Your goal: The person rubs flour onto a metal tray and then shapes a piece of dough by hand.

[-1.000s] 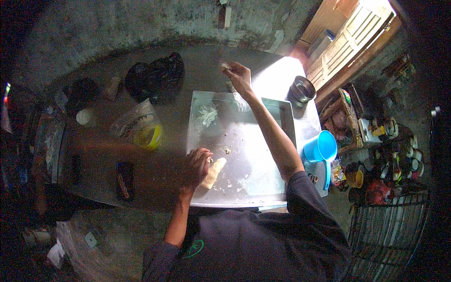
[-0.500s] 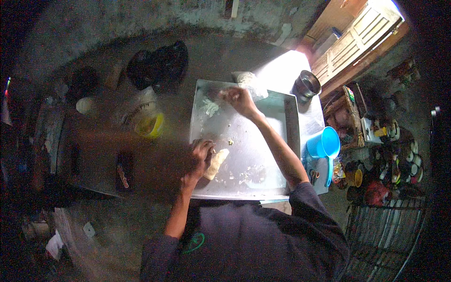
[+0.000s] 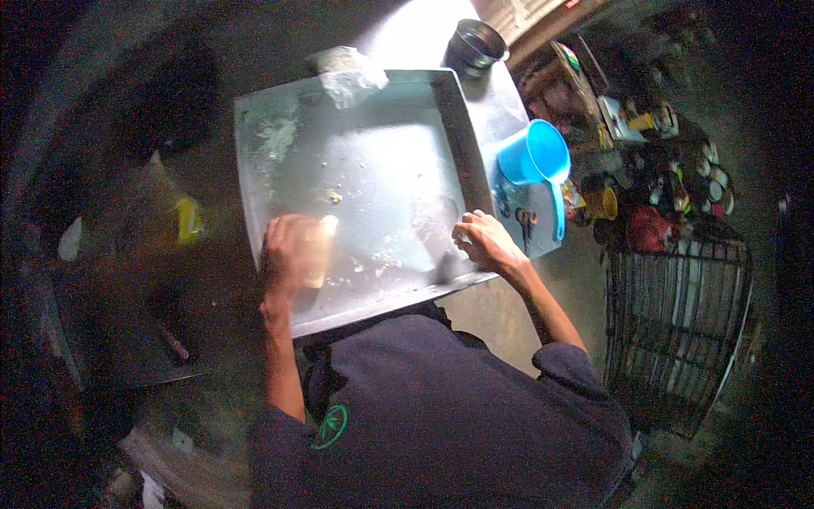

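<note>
Pale dough roll (image 3: 320,256) in metal tray (image 3: 390,178), toward its left wall, left grip (image 3: 289,253) blurred at the roll, can't tell if clenched, right grip (image 3: 487,242) curled by near right corner, I can't see whether holding anything, blue dipper (image 3: 519,161) beside tray on counter (image 3: 497,100)

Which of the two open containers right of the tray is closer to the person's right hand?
The blue dipper with the long handle, nearer the right hand; the dark round pot stands farther off, by the far right corner of the tray.

Free room above tray (image 3: 386,161), dipper (image 3: 531,154) rightward
</note>
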Motion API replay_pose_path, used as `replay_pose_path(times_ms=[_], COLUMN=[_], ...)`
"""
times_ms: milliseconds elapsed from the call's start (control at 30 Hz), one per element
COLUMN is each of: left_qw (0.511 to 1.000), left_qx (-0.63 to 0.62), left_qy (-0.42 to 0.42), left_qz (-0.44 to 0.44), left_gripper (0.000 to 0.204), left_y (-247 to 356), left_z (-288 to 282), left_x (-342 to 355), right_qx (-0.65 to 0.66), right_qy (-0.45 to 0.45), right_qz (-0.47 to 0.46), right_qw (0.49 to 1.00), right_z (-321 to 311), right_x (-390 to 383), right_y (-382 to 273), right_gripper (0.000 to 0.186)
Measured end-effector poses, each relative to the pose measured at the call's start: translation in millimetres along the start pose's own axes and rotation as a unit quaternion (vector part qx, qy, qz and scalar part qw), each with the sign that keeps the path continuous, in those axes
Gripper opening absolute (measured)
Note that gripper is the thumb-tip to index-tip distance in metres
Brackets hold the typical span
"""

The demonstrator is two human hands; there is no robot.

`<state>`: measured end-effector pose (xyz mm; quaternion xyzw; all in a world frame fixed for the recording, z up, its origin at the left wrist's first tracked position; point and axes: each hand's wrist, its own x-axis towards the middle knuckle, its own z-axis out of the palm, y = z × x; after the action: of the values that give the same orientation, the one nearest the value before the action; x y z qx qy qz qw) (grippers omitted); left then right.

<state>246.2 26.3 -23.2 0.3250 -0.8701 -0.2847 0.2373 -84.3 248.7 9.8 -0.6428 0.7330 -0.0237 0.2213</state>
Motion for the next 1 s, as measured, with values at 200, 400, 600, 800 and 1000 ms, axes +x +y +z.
replay_pose_path(times_ms=[200, 400, 600, 800, 1000], left_qw=[0.999, 0.999, 0.999, 0.998, 0.998], left_qx=[-0.012, -0.002, -0.012, -0.032, -0.043], left_qy=[-0.03, -0.019, -0.025, -0.038, -0.041], left_qz=[-0.03, -0.031, -0.037, -0.035, -0.036], left_gripper=[0.029, 0.023, 0.02, 0.022, 0.023], left_y=[-1.4, -2.8, -1.0, -3.5, -5.0], left_z=[6.0, 5.3, 4.7, 5.0, 6.5], left_x=[0.0, 0.6, 2.0, 1.2, 0.2], right_qx=[-0.034, -0.004, -0.005, -0.004, 0.018], right_qy=[0.029, 0.037, 0.009, 0.089, 0.099], right_qz=[0.044, 0.203, 0.248, 0.233, 0.22], right_qw=[0.998, 0.979, 0.969, 0.968, 0.97], right_z=[15.6, -5.8, 8.1, 36.9, 33.7], right_x=[-31.7, -40.6, -35.8, -34.5, -38.5], right_y=[7.8, -13.4, -21.2, -7.7, -11.6], right_gripper=[0.024, 0.026, 0.024, 0.021, 0.02])
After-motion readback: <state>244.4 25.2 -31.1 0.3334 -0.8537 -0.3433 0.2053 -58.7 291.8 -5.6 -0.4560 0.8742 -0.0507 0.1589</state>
